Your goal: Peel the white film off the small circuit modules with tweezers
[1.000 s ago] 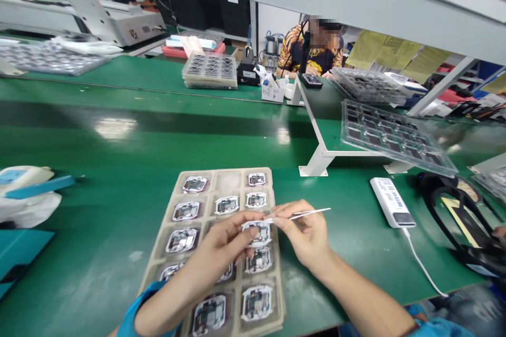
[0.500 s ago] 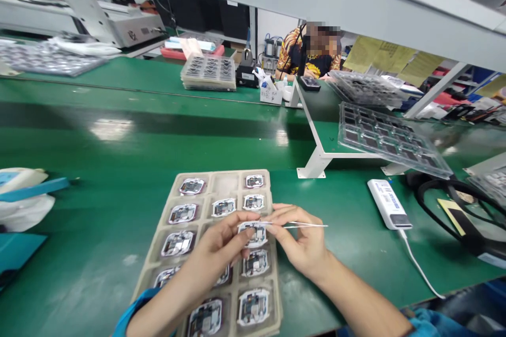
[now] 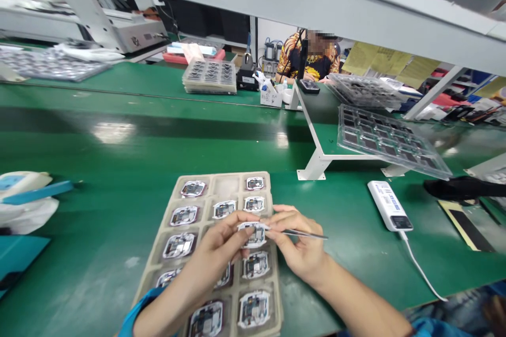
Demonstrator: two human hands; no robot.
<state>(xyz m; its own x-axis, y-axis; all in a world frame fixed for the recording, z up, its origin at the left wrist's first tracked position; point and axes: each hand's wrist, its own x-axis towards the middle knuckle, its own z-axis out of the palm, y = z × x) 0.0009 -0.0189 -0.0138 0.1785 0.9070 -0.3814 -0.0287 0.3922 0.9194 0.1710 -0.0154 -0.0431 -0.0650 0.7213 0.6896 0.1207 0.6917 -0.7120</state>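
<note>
My left hand (image 3: 213,253) pinches a small circuit board module with a white film border (image 3: 253,235) by its edge. My right hand (image 3: 297,245) holds fine steel tweezers (image 3: 304,234), whose tips are hidden at the module's right side behind my fingers. Both hands hover over a beige moulded tray (image 3: 226,185) with rows of compartments. Similar film-edged modules (image 3: 184,216) fill most compartments, and one compartment at the top middle holds none. My left forearm covers part of the tray's lower left.
A white power bank (image 3: 389,205) with a white cable lies right of the tray. Above it, a clear plastic tray of dark parts (image 3: 389,142) rests on a white stand (image 3: 320,160). A teal folder (image 3: 16,258) and white bag (image 3: 27,210) lie left. A co-worker (image 3: 312,60) sits across the green bench.
The tweezers have swung from tilted to nearly level, and my hands stay together on the module. The black loop at the right now shows as a flat dark shape.
</note>
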